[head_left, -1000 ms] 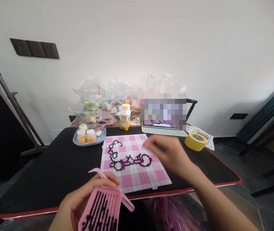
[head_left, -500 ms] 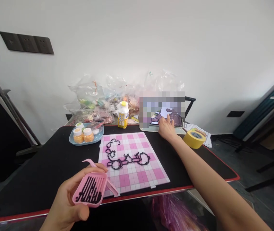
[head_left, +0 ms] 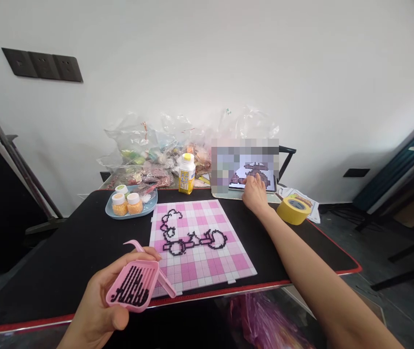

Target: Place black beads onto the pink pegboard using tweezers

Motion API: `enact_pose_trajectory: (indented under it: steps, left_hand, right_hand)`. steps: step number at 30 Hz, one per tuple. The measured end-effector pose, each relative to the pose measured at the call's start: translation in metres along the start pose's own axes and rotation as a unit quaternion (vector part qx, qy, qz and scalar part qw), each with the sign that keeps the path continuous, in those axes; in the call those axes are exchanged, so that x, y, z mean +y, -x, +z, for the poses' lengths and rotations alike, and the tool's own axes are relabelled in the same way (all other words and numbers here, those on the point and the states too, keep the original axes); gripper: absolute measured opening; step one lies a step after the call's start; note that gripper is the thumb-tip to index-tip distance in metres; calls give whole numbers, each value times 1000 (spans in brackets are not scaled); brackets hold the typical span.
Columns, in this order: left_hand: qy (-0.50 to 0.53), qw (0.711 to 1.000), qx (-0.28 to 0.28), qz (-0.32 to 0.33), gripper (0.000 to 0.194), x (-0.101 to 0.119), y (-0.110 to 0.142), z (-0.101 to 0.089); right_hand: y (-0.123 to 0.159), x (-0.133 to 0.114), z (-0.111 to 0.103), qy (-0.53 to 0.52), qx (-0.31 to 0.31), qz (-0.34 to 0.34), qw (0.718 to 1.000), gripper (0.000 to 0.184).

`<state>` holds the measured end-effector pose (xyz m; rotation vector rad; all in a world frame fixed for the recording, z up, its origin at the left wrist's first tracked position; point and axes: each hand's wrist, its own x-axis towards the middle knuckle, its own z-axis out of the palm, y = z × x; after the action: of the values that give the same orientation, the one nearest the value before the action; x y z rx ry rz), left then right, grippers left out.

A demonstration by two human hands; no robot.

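Presently, around a pink-checked board (head_left: 214,266), pink plastic tray (head_left: 147,278) pinched by left hand (head_left: 97,290) at eight o'clock, rectangular tablet (head_left: 245,166) overlapped at one by right hand (head_left: 256,195), grip spread.

No text legible with certainty. White bottle (head_left: 188,167): printed label (head_left: 185,180), characters too small. Clear bag (head_left: 129,140): orange-red mark (head_left: 144,128), unreadable. Second clear bag (head_left: 252,125): green mark (head_left: 228,112), likewise. Tablet screen (head_left: 241,167): partly pixelated, wording indecipherable.
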<state>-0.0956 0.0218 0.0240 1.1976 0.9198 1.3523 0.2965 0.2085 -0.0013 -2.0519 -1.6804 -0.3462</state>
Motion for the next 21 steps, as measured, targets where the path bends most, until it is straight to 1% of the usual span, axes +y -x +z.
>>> enact_pose_trajectory:
  steps: [3,6,11,13,17,21]
  left_hand:
    - [-22,1000,13,4,82,-1,1,0]
    - [-26,1000,8,6,81,-1,1,0]
    - [-30,1000,0,7,79,-3,1,-2]
    - [-26,1000,-2,2,79,-5,1,-4]
    - [-14,1000,-6,-12,77,-8,0,-6]
    - [-16,1000,-22,-13,73,-7,0,-5]
  right_hand:
    - [-1,4,3,-10,-3,7,1000,46]
    - [-2,4,5,-21,-12,3,1000,49]
    - [-3,10,6,-40,-15,-3,999,68]
    - [-4,14,6,-45,-12,-7,999,71]
    - [-5,18,7,-45,4,-13,999,62]
    - [-4,13,9,-37,8,-27,999,55]
